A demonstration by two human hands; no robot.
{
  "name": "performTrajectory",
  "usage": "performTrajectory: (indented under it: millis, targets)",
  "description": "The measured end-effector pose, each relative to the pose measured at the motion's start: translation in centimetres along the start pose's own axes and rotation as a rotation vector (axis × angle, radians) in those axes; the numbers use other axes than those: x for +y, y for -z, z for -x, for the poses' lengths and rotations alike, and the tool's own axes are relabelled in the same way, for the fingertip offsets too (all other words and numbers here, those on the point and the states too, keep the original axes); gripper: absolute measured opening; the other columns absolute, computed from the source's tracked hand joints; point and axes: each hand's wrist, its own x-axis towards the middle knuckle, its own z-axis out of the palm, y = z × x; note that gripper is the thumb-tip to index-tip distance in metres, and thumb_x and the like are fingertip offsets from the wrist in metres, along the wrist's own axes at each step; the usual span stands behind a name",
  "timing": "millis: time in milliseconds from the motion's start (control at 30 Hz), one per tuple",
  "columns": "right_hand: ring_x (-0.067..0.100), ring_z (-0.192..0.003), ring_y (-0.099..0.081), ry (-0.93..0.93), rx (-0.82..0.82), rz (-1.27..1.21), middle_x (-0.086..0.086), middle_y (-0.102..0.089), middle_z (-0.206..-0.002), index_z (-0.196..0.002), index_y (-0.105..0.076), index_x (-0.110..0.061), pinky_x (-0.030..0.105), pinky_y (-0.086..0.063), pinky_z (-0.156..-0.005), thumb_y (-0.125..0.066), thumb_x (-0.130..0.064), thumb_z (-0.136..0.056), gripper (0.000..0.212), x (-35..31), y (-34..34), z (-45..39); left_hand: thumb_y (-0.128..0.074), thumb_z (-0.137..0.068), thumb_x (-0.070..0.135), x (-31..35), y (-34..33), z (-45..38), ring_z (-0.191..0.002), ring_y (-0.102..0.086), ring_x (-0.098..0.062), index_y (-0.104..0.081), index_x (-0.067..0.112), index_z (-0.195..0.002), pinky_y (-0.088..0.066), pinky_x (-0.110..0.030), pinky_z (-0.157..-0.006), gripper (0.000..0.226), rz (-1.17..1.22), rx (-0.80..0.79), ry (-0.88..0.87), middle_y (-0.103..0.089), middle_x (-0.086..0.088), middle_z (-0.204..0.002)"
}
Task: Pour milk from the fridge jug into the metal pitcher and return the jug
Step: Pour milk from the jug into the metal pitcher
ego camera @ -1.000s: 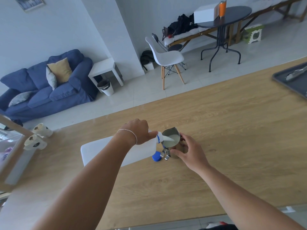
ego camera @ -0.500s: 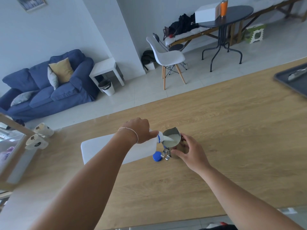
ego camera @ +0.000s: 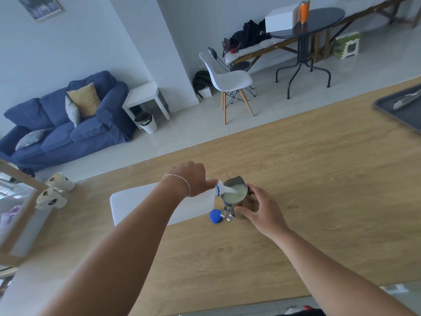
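Note:
A white plastic milk jug (ego camera: 134, 206) lies tipped almost flat above the wooden counter (ego camera: 296, 179), its blue-ringed neck over the rim of the metal pitcher (ego camera: 234, 192). My left hand (ego camera: 191, 177) grips the jug near the neck. A white stream runs from the spout into the pitcher, which holds milk. My right hand (ego camera: 259, 208) wraps the pitcher's right side and steadies it on the counter. The jug's blue cap (ego camera: 215, 216) lies on the counter beside the pitcher's handle.
Two patterned cups (ego camera: 54, 190) sit at the counter's left end by a wooden frame. A dark tray (ego camera: 405, 112) with a metal tool lies at the far right. Beyond the counter are a blue sofa (ego camera: 63, 124), white chair (ego camera: 227, 78) and round table (ego camera: 307, 17).
The jug stays tipped and milk keeps running; the level in the pitcher looks slightly higher. Both hands hold their places.

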Motion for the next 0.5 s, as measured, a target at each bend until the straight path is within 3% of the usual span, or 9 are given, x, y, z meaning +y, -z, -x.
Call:
performTrajectory:
  millis: [333, 500]
  targets:
    - [0.006, -0.116, -0.061, -0.005, -0.004, -0.018, -0.016, -0.061, -0.128, -0.142, -0.050, -0.032, 0.039, -0.056, -0.095, -0.077, -0.059, -0.075, 0.078, -0.3, 0.2, 0.1, -0.037, -0.089, 0.076, -0.4, 0.1, 0.0, -0.064, -0.044, -0.013, -0.040, 0.027, -0.067, -0.040, -0.035, -0.064, 0.053, 0.008, 0.033, 0.002, -0.048, 0.005, -0.073]
    - [0.006, -0.115, -0.063, -0.024, -0.015, -0.020, -0.018, -0.060, -0.127, -0.141, -0.049, -0.035, 0.040, -0.056, -0.095, -0.075, -0.066, -0.071, 0.081, -0.4, 0.3, 0.1, -0.036, -0.086, 0.078, -1.0, -1.1, 0.3, -0.065, -0.053, -0.019, -0.049, 0.024, -0.064, -0.039, -0.033, -0.058, 0.060, 0.109, 0.096, 0.057, -0.052, 0.002, -0.070]
